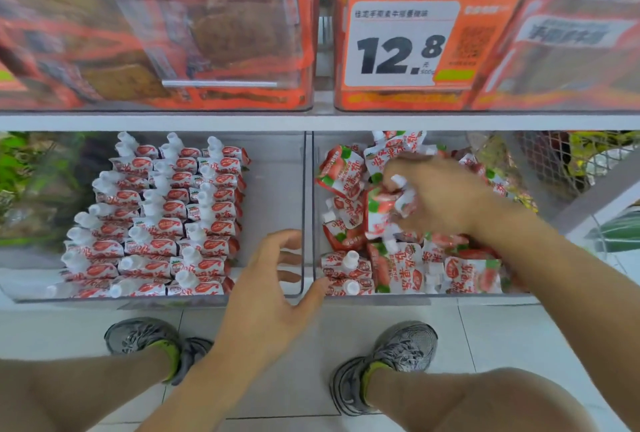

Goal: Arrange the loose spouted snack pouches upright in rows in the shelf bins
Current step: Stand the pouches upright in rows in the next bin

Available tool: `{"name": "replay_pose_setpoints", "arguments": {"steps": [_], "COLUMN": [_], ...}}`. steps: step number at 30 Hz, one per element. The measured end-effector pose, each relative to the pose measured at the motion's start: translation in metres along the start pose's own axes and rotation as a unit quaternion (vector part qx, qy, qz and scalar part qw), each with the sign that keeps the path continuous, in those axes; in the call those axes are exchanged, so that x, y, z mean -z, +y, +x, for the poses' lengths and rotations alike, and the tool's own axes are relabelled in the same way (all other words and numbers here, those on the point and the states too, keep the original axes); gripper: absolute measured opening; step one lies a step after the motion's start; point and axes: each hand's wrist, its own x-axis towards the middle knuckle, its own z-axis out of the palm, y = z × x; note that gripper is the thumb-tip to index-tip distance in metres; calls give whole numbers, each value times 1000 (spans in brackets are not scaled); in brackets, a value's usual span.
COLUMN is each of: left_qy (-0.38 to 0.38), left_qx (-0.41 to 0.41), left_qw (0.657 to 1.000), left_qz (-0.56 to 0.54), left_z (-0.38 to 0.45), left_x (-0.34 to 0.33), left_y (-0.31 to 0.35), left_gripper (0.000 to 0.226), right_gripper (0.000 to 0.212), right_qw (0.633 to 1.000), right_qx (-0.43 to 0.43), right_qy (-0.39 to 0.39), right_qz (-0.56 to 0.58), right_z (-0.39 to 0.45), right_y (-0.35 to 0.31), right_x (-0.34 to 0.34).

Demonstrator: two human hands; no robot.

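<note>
Two clear shelf bins sit side by side on the lower shelf. The left bin point(277, 168) holds three rows of upright red-and-white spouted pouches point(166, 220), with bare room along its right side. The right bin point(460, 296) holds a loose jumble of the same pouches point(346, 175), some lying flat. My right hand point(440, 196) is inside the right bin and grips a bunch of pouches point(384, 206), white caps showing between the fingers. My left hand point(273, 286) hovers at the front wall between the two bins, fingers relaxed and holding nothing.
Above, a shelf carries clear bins of orange snack packs point(156, 40) and a price card reading 12.8 point(401, 47). A wire basket point(568, 161) stands right of the pouch bins. My two grey shoes point(388, 362) stand on the tiled floor below.
</note>
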Motion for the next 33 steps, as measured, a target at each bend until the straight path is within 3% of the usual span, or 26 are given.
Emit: {"name": "replay_pose_setpoints", "arguments": {"steps": [3, 6, 8, 10, 13, 17, 22, 26, 33], "left_qy": [10, 3, -1, -3, -3, -4, 2, -12, -34], "left_qx": [-7, -5, -4, -4, -8, -11, -9, -6, 2], "left_qw": [1000, 1000, 1000, 1000, 1000, 1000, 1000, 1000, 999], "left_qz": [6, 7, 4, 2, 3, 7, 7, -5, -33], "left_z": [0, 0, 0, -1, -2, -2, 0, 0, 2], "left_x": [-2, -1, 0, -1, 0, 3, 1, 3, 11], "left_y": [-2, -1, -1, 0, 2, 4, 2, -1, 2], "left_gripper": [55, 55, 55, 55, 54, 54, 57, 59, 57], "right_gripper": [45, 68, 70, 51, 35, 56, 70, 47, 42], "right_qw": [994, 988, 994, 997, 994, 980, 963, 941, 967], "right_qx": [-108, -142, -90, 4, 82, 146, 174, 178, 194], "right_qy": [7, -25, 35, 66, -34, -130, -161, -198, -101], "right_qz": [27, -59, -49, 47, 71, -39, -125, -209, -130], "right_z": [-17, -25, -20, -4, 32, 64, 67, 59, 38], "right_y": [24, 25, 8, -16, -39, -41, -43, -47, -18], "right_x": [17, 22, 21, 17, -7, -45, -46, -41, -28]}}
